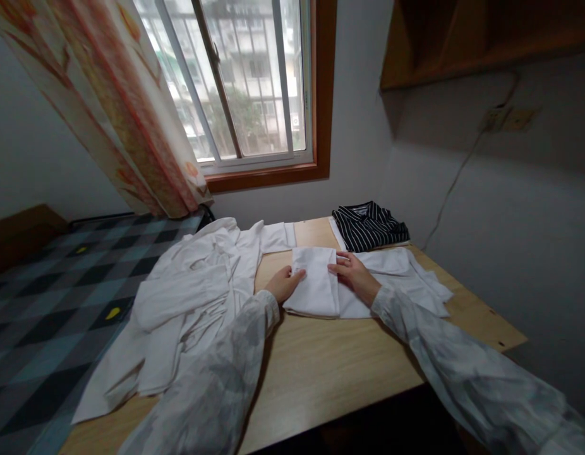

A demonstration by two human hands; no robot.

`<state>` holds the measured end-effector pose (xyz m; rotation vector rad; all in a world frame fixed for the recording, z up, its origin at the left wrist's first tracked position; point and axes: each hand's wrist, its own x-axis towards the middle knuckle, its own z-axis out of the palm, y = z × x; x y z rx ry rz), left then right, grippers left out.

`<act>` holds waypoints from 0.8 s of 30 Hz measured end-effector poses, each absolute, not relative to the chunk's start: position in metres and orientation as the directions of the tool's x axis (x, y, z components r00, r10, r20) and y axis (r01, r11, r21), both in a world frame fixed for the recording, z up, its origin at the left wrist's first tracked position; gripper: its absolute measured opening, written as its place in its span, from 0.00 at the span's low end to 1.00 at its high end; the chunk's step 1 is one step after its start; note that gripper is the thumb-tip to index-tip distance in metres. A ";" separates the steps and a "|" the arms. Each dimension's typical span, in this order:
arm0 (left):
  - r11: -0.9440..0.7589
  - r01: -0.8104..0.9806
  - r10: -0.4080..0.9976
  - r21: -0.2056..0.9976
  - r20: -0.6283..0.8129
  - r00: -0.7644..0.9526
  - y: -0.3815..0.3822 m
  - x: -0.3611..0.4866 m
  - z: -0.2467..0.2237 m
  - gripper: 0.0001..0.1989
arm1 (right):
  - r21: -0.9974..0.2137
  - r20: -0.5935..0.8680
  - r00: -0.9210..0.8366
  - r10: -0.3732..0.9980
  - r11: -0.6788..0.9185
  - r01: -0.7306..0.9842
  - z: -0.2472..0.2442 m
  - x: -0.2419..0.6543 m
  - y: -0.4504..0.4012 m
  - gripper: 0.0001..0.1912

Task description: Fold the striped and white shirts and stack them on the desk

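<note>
A white garment (316,287) lies partly folded on the wooden table, its left part doubled over into a flat panel and its looser end spread to the right. My left hand (283,284) pinches the panel's left edge, thumb on top and the other fingers partly hidden. At the panel's right edge, my right hand (354,273) holds the cloth between thumb and fingers. To the left, close to my left forearm, is a rumpled heap of white clothes (198,291) with sleeves hanging loose.
A black-and-white striped shirt (368,226), folded, rests on white cloth at the table's back corner. The wooden table (330,366) ends at a front edge near me. Left of it stands a bed with a checked cover (50,316). A cable (446,196) runs down the right wall.
</note>
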<state>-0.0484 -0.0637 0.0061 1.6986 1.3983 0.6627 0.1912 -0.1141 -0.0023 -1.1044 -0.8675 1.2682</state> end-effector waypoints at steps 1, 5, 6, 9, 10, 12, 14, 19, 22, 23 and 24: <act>-0.047 0.531 0.961 0.846 -0.107 0.256 -0.064 -0.050 0.005 0.19 | -0.959 -0.109 0.122 0.987 -0.072 -0.274 -0.001 0.191 -0.115 0.34; -0.084 0.582 0.971 0.809 -0.065 0.230 -0.066 -0.053 0.006 0.14 | -0.984 -0.175 -0.003 0.985 -0.174 -0.046 -0.002 0.191 -0.115 0.30; -0.097 0.595 0.973 0.798 -0.049 0.224 -0.067 -0.054 0.007 0.13 | -0.984 -0.178 -0.029 0.984 -0.178 0.005 -0.002 0.191 -0.114 0.29; -0.115 0.630 0.980 0.768 -0.017 0.201 -0.072 -0.058 0.013 0.12 | -0.994 -0.108 -0.055 0.993 -0.108 0.003 -0.004 0.187 -0.112 0.28; -0.116 0.637 0.982 0.762 -0.007 0.187 -0.073 -0.060 0.015 0.12 | -0.998 -0.060 -0.046 0.997 -0.061 -0.027 -0.004 0.184 -0.111 0.27; -0.113 0.636 0.987 0.763 0.015 0.157 -0.075 -0.066 0.017 0.14 | -0.996 0.038 -0.016 0.999 0.037 -0.078 -0.006 0.176 -0.111 0.27; -0.099 0.594 0.989 0.798 0.015 0.145 -0.075 -0.074 0.017 0.17 | -0.992 0.086 0.007 0.996 0.086 -0.094 -0.007 0.168 -0.110 0.26; 0.022 0.457 0.986 0.889 -0.095 0.137 -0.072 -0.085 0.013 0.30 | -0.986 -0.013 -0.035 0.999 -0.019 -0.167 -0.013 0.154 -0.112 0.25; 0.084 0.463 0.984 0.882 -0.147 0.102 -0.067 -0.083 0.010 0.32 | -0.980 -0.010 -0.045 0.999 -0.018 -0.201 -0.015 0.154 -0.115 0.24; 0.091 0.472 0.985 0.877 -0.148 0.085 -0.065 -0.081 0.008 0.32 | -0.977 0.012 -0.044 0.999 0.002 -0.213 -0.015 0.155 -0.116 0.24; 0.086 0.485 0.989 0.870 -0.135 0.065 -0.063 -0.079 0.007 0.32 | -0.974 0.033 -0.045 0.998 0.023 -0.224 -0.015 0.156 -0.117 0.24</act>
